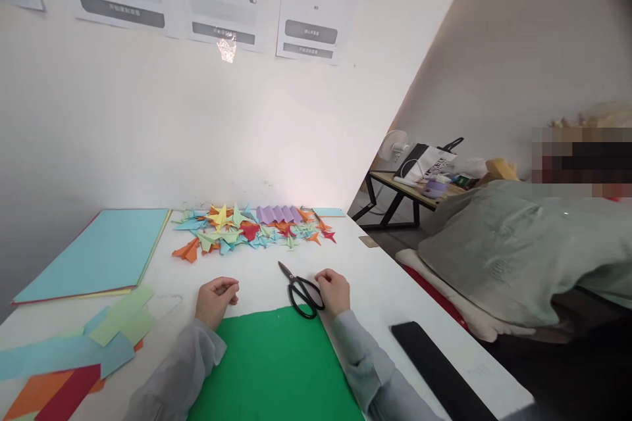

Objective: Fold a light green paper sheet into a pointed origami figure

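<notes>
A large green sheet of paper (276,368) lies on the white table between my forearms. My left hand (216,301) rests by its far left corner, fingers curled together with nothing visible in them. On the far right side, my right hand (334,291) is also closed, right beside the black loop handles of the scissors (302,294). These lie with their blades slightly parted or closed, which I cannot tell, pointing away and to the left. The fingertips come close to one handle loop; whether they touch it is unclear.
Folded paper pieces (249,230) in several colours lie along the wall, with a pleated purple paper (279,214). Large blue sheets (103,253) and paper offcuts (123,319) are at left. A black strip (439,368) lies right; a person (498,256) sits beyond the table.
</notes>
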`<state>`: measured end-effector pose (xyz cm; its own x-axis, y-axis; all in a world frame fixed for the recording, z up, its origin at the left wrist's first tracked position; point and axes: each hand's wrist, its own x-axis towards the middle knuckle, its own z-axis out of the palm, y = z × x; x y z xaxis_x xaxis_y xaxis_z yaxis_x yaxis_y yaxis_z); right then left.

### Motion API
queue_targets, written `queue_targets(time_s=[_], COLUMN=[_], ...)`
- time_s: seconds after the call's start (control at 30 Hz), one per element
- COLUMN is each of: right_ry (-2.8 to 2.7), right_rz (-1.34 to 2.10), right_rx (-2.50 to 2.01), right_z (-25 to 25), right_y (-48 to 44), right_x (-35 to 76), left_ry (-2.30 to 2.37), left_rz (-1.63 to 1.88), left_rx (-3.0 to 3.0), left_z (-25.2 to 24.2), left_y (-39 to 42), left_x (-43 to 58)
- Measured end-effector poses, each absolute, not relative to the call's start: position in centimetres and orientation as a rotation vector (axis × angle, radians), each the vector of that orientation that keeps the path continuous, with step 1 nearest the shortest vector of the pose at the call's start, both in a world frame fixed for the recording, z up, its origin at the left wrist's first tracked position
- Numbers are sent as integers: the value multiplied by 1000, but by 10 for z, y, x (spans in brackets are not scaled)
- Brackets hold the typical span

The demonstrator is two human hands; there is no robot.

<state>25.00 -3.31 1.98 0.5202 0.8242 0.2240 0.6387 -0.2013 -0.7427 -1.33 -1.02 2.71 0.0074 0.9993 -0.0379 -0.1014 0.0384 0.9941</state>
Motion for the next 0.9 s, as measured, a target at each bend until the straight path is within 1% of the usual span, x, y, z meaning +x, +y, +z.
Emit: queue_targets(time_s=[0.2, 0.3, 0.67, 0.8, 0.9], right_ry=[-1588, -1726, -1814, -1825, -1835], right_rz=[410, 470, 506, 525, 534], right_rx=[-1504, -1375, -1289, -1273, -1278], right_z=[17, 11, 0, 1, 3], right_y=[-51, -48, -46, -45, -46], right_x=[186, 166, 166, 166, 166], left_ry=[1169, 1180, 1351, 1514, 1720], left_rz=[1236, 1239, 1210, 1113, 1031], left_rx=[1141, 1164, 1393, 1582, 1705], left_z=[28, 29, 35, 50, 63], left_y=[-13, -15, -21, -7, 3], left_x=[-12, -13, -17, -50, -88])
